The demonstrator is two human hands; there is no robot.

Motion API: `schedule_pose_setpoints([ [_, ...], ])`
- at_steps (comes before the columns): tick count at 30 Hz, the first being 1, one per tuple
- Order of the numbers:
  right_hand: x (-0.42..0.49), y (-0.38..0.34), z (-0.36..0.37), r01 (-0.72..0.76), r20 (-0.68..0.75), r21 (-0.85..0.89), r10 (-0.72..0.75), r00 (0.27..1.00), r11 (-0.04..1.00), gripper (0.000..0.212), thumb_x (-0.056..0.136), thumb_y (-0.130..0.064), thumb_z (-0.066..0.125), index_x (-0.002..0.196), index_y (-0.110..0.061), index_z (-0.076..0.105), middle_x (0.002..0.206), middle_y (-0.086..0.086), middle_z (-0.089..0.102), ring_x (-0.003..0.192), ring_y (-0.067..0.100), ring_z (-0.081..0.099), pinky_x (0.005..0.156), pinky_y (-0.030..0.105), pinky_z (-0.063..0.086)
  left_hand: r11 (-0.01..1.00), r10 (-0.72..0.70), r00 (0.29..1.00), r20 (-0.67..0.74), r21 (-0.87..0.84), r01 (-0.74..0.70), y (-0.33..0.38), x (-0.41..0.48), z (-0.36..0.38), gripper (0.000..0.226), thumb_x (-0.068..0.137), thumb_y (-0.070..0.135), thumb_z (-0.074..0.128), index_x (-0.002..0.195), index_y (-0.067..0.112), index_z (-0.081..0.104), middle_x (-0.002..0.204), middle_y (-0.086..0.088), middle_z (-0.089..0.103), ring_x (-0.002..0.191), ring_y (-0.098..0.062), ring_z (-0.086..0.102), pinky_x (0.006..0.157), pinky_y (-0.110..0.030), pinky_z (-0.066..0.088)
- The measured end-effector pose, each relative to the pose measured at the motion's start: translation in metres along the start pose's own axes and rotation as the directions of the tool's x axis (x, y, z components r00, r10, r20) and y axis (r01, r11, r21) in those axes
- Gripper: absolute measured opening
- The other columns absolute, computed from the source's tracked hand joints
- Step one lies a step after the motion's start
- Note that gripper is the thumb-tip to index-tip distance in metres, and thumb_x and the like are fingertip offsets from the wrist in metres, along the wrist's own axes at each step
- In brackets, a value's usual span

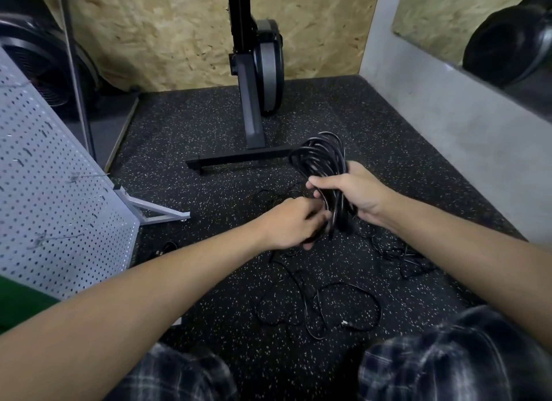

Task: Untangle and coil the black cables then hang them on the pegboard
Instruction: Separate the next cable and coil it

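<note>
Underfoot, speckled rubber floor (185, 137) with loose cables (316, 308), pegboard (53, 209) left; both hands (355, 191) clamped on coiled cable (321, 158).

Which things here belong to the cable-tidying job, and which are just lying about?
Part of the job:
coiled cable, gripped by the right hand
left hand at the coil's lower end
loose cables on the floor
pegboard

Just lying about:
exercise machine
fan

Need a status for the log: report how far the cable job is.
Done: nothing hangs on the pegboard yet. In hand: the right hand grips one coiled cable while the left hand works at its lower end. Left: loose cables lie tangled on the floor.
</note>
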State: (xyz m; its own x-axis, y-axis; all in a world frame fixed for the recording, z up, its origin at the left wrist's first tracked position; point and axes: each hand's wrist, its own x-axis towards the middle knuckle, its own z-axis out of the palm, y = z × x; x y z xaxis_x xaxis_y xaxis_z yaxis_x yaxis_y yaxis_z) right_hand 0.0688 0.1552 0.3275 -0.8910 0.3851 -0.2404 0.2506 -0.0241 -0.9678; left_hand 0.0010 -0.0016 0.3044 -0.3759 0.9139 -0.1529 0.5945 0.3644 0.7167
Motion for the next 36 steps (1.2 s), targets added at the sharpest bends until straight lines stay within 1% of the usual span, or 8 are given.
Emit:
schedule_pose_setpoints([
  [9, 0.001, -0.010, -0.012, -0.059, 0.081, 0.294, 0.037, 0.996, 0.954, 0.017, 0.092, 0.002, 0.070, 0.104, -0.002, 0.060, 0.075, 0.006, 0.056, 0.063, 0.014, 0.057, 0.063, 0.034, 0.058, 0.992, 0.054, 0.997, 0.051, 0.109, -0.060, -0.014, -0.001, 0.004, 0.047, 0.113, 0.042, 0.035, 0.089, 0.015, 0.065, 0.068, -0.002, 0.073, 0.051, -0.002, 0.061, 0.062, -0.014, 0.044],
  [16, 0.006, -0.014, -0.024, -0.060, -0.166, 0.062, 0.069, 0.984, 0.996, 0.012, 0.093, -0.007, 0.074, 0.099, -0.003, 0.064, 0.081, 0.007, 0.062, 0.058, 0.013, 0.052, 0.051, 0.027, 0.046, 0.985, -0.049, 0.987, 0.151, 0.173, 0.023, -0.041, -0.005, 0.000, 0.046, 0.105, 0.057, 0.047, 0.090, 0.020, 0.069, 0.075, 0.008, 0.069, 0.057, 0.006, 0.057, 0.064, -0.014, 0.041],
  [20, 0.012, -0.017, -0.047, -0.057, -0.327, -0.138, 0.009, 0.945, 0.989, 0.021, 0.091, -0.016, 0.077, 0.108, -0.006, 0.069, 0.094, 0.007, 0.073, 0.075, 0.020, 0.065, 0.073, 0.039, 0.055, 0.976, -0.155, 0.971, 0.180, 0.181, 0.122, -0.072, -0.008, -0.007, 0.044, 0.106, 0.053, 0.048, 0.089, 0.018, 0.071, 0.082, 0.003, 0.076, 0.076, -0.010, 0.072, 0.080, -0.028, 0.055],
  [22, 0.013, -0.013, -0.053, -0.068, -0.345, -0.267, -0.029, 0.938, 0.961, 0.030, 0.090, -0.021, 0.078, 0.117, -0.010, 0.071, 0.105, 0.006, 0.075, 0.096, 0.024, 0.069, 0.094, 0.043, 0.054, 0.982, -0.153, 0.982, 0.113, 0.131, 0.138, -0.075, -0.011, -0.016, 0.042, 0.107, 0.050, 0.046, 0.090, 0.020, 0.069, 0.075, 0.001, 0.073, 0.068, -0.012, 0.070, 0.072, -0.033, 0.055],
  [24, 0.010, -0.009, -0.053, -0.090, -0.321, -0.383, -0.041, 0.946, 0.919, 0.037, 0.091, -0.029, 0.079, 0.123, -0.014, 0.071, 0.112, 0.003, 0.073, 0.107, 0.025, 0.067, 0.101, 0.041, 0.050, 0.985, -0.059, 0.998, -0.003, 0.162, 0.059, -0.067, -0.010, -0.026, 0.037, 0.109, 0.046, 0.046, 0.092, 0.021, 0.069, 0.068, 0.004, 0.063, 0.054, -0.004, 0.055, 0.059, -0.030, 0.046],
  [29, 0.002, -0.005, -0.038, -0.059, -0.161, -0.544, -0.035, 0.986, 0.837, 0.052, 0.083, -0.064, 0.077, 0.122, -0.030, 0.071, 0.119, -0.006, 0.071, 0.111, 0.019, 0.064, 0.102, 0.039, 0.048, 0.924, 0.237, 0.969, -0.066, 0.322, -0.204, -0.035, -0.003, -0.034, 0.032, 0.105, 0.047, 0.053, 0.098, 0.021, 0.071, 0.093, 0.005, 0.066, 0.086, -0.012, 0.062, 0.081, -0.033, 0.051],
  [33, -0.002, -0.003, -0.020, 0.015, 0.033, -0.564, 0.004, 0.999, 0.826, 0.058, 0.078, -0.081, 0.068, 0.118, -0.039, 0.071, 0.121, -0.010, 0.069, 0.111, 0.013, 0.063, 0.102, 0.038, 0.048, 0.891, 0.361, 0.910, -0.204, 0.365, -0.272, -0.022, 0.002, -0.033, 0.036, 0.092, 0.051, 0.071, 0.090, 0.016, 0.072, 0.084, 0.006, 0.063, 0.076, -0.011, 0.058, 0.069, -0.029, 0.047],
  [36, 0.001, -0.002, -0.019, -0.060, 0.046, -0.507, 0.096, 0.994, 0.860, 0.084, 0.064, -0.095, 0.067, 0.110, -0.025, 0.068, 0.107, -0.004, 0.064, 0.095, 0.018, 0.062, 0.092, 0.039, 0.054, 0.894, 0.391, 0.862, -0.323, 0.355, -0.272, -0.026, 0.002, -0.038, 0.042, 0.082, 0.056, 0.078, 0.084, 0.015, 0.070, 0.082, 0.006, 0.068, 0.074, -0.012, 0.061, 0.070, -0.034, 0.051],
])
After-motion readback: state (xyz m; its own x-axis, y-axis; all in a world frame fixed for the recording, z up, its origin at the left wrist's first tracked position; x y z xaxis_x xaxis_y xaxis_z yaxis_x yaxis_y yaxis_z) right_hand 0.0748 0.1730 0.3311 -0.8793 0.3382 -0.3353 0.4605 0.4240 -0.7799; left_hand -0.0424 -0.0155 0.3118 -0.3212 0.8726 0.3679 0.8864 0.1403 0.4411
